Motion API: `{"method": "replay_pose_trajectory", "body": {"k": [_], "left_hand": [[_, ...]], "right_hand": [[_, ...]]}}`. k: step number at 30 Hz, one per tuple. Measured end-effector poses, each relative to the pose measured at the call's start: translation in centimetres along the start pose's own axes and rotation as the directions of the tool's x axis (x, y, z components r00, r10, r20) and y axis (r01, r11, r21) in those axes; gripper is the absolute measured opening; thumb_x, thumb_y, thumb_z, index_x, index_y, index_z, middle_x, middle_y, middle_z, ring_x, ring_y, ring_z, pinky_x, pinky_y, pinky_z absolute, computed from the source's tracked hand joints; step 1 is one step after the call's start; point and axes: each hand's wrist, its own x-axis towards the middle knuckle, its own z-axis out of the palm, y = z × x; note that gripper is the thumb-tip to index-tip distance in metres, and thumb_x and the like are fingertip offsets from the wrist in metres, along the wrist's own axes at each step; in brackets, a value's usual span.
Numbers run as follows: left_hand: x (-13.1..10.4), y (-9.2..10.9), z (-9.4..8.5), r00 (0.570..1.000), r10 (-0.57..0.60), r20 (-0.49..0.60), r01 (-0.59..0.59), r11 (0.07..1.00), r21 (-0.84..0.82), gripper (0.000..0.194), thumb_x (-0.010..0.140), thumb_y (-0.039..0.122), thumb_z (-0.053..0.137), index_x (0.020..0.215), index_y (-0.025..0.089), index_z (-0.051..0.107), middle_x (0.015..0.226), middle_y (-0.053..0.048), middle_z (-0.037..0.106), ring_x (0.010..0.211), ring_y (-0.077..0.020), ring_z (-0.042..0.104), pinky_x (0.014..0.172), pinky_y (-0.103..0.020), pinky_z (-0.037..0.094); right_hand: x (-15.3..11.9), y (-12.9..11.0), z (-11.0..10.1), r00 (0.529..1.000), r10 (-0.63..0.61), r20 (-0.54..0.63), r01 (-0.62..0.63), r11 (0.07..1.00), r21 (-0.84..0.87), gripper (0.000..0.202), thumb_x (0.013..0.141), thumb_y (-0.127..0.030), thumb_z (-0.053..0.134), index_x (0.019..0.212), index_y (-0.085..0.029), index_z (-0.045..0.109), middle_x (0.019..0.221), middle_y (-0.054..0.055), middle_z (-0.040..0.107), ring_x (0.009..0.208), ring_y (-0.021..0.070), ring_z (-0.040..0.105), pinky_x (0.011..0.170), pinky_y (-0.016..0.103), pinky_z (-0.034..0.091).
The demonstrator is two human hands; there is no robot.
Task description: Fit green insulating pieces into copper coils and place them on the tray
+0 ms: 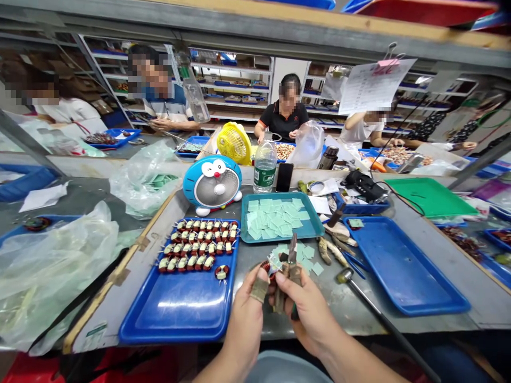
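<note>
My left hand (252,298), with tape round its thumb, pinches a small copper-wound coil (265,266) over the metal bench. Close against it, my right hand (305,298) holds a pair of pliers (293,249) with the jaws pointing up, and its fingertips are also at the coil. Pale green paper pieces (307,256) lie on the bench just behind both hands. More green sheets (275,217) fill a teal tray (315,234). To the left, a blue tray (175,314) holds rows of finished-looking coils (191,247) and one coil set apart (221,273).
A blue tray (411,266) with one small piece sits right. Nearby lie a hammer (371,303) and finger-shaped wraps (335,247). Behind stand a blue fan (213,183), a bottle (264,170) and a phone (284,177). Several people sit across the bench; wooden dividers flank it.
</note>
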Motion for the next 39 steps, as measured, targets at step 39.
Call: {"method": "replay_pose_trajectory", "body": {"k": [39], "left_hand": [[1.3,-1.3,-1.5,0.865,0.472,0.172,-0.468,0.636,0.613,0.027,0.094,0.030,0.062,0.120,0.022,0.057,0.110,-0.007,0.072,0.100,-0.0212,0.073,0.087,-0.034,0.060]], "right_hand": [[0.5,-0.4,0.3,0.989,0.076,-0.129,-0.032,0.950,0.312,0.045,0.064,-0.030,0.093,0.095,-0.020,0.062,0.090,0.000,0.069,0.079,0.0134,0.064,0.074,0.026,0.054]]}}
